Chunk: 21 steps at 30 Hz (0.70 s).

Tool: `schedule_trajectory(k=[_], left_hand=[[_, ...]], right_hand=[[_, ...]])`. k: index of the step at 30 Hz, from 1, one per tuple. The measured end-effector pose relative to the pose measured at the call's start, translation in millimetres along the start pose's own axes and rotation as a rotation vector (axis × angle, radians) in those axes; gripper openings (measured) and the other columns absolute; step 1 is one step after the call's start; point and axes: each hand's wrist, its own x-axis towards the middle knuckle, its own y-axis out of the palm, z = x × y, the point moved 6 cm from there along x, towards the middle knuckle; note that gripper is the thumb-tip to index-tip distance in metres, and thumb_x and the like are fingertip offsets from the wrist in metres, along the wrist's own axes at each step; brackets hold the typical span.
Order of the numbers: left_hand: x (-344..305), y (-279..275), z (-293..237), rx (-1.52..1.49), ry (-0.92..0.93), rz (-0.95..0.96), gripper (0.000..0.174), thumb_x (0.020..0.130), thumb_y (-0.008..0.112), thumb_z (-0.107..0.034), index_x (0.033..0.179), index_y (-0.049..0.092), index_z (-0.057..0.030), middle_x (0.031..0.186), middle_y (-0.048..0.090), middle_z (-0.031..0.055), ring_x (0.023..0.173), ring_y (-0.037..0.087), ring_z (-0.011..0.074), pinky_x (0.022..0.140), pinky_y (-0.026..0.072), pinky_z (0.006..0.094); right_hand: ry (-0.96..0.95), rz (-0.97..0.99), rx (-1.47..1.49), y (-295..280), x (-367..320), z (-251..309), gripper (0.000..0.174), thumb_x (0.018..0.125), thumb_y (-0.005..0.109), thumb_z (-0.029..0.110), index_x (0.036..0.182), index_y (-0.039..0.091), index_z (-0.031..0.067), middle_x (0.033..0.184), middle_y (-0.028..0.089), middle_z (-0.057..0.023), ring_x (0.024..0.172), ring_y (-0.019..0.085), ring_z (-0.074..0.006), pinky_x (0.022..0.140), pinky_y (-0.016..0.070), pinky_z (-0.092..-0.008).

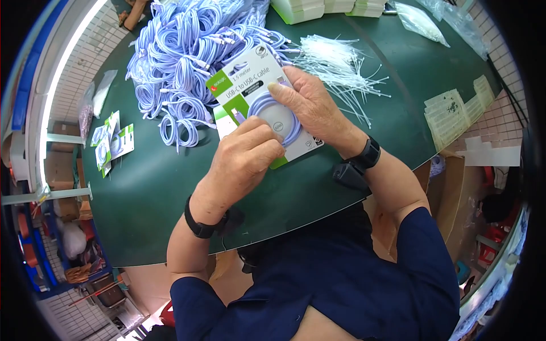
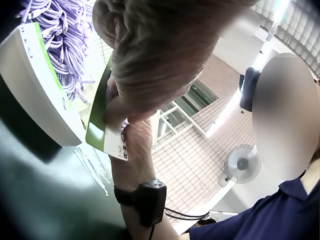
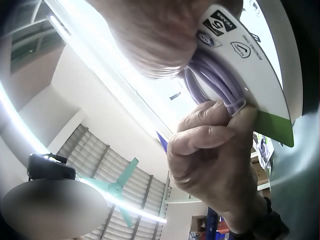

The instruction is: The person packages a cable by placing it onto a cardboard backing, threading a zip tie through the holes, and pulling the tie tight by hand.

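A white and green printed card (image 1: 244, 74) with a coiled lavender cable (image 1: 263, 105) on its face is held above the table. The left hand (image 1: 244, 153) pinches the cable coil at the card's lower left edge; in the right wrist view that hand (image 3: 215, 150) has its fingers curled beside a clear tie on the coil (image 3: 215, 77). The right hand (image 1: 315, 105) grips the card's right side, its thumb on the front near the coil's upper part. The right hand's other fingers are mostly hidden behind the card.
Piled lavender cables (image 1: 182, 57) lie behind the card, with loose white ties (image 1: 335, 62) to their right. Carded cables (image 1: 114, 142) rest at the left. Stacked cards (image 1: 301, 10) stand at the back, and printed sheets (image 1: 455, 116) lie at the right edge.
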Motion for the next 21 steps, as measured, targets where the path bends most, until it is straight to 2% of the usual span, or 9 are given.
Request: schedule_trajectory(k=[4,7,9,11,16,18,21], left_hand=[[-1,4,-7,0.024,-0.073,-0.062,0.022,0.073,0.082,0.005,0.091,0.071,-0.0039,0.096,0.072,0.0086,0.087,0.067,0.0278,0.073,0.055,0.0389],[5,1,-13,0.02,-0.236,-0.19,0.027,0.073,0.083,0.005,0.095,0.071,-0.0032,0.097,0.072,0.0095,0.086,0.066,0.0294,0.073,0.0546,0.0399],[6,5,-19,0.045,-0.229,-0.255,0.028,0.073,0.083,0.005,0.097,0.072,-0.003,0.098,0.072,0.0096,0.086,0.066,0.0297,0.073,0.0546,0.0401],[3,10,-21,0.088,-0.235,-0.344,0.031,0.073,0.083,0.005,0.101,0.073,-0.0026,0.098,0.072,0.0099,0.086,0.066,0.0303,0.073,0.0548,0.0406],[-5,21,-15,0.148,-0.245,-0.411,0.034,0.074,0.084,0.005,0.105,0.074,-0.0026,0.1,0.072,0.0097,0.087,0.067,0.0299,0.073,0.0561,0.0397],[-5,23,-17,0.192,-0.196,-0.391,0.034,0.074,0.084,0.005,0.106,0.075,-0.0031,0.1,0.073,0.0096,0.087,0.068,0.0291,0.073,0.0568,0.0388],[-6,25,-17,0.22,-0.153,-0.371,0.034,0.075,0.083,0.004,0.107,0.075,-0.0033,0.101,0.072,0.0089,0.088,0.068,0.0279,0.073,0.0576,0.038]], right_hand=[[-0.062,-0.046,-0.076,-1,1,9,0.036,0.112,0.061,0.028,0.131,0.062,-0.0018,0.113,0.072,-0.0049,0.099,0.063,-0.0067,0.085,0.0548,-0.0249],[-0.07,-0.078,-0.04,-3,0,8,0.036,0.111,0.061,0.028,0.131,0.062,-0.0018,0.113,0.072,-0.0045,0.099,0.063,-0.0067,0.086,0.0546,-0.0252],[-0.036,-0.11,0.081,-5,0,7,0.035,0.112,0.061,0.028,0.131,0.062,-0.0017,0.113,0.072,-0.0046,0.099,0.063,-0.0069,0.086,0.0546,-0.0254],[-0.044,-0.097,0.077,-4,0,12,0.036,0.112,0.061,0.028,0.132,0.062,-0.0017,0.114,0.072,-0.0047,0.1,0.063,-0.007,0.087,0.0547,-0.0255],[-0.061,-0.07,0.113,2,-2,11,0.041,0.112,0.059,0.029,0.138,0.061,-0.0021,0.118,0.072,-0.0056,0.103,0.064,-0.0075,0.088,0.0551,-0.0256],[-0.066,-0.061,0.118,4,-3,12,0.042,0.113,0.059,0.03,0.139,0.06,-0.0023,0.119,0.072,-0.0058,0.103,0.064,-0.0076,0.088,0.0551,-0.0256],[-0.065,-0.101,0.227,7,-4,16,0.038,0.113,0.057,0.031,0.131,0.065,-0.002,0.11,0.074,-0.0058,0.096,0.063,-0.0075,0.083,0.055,-0.0265]])
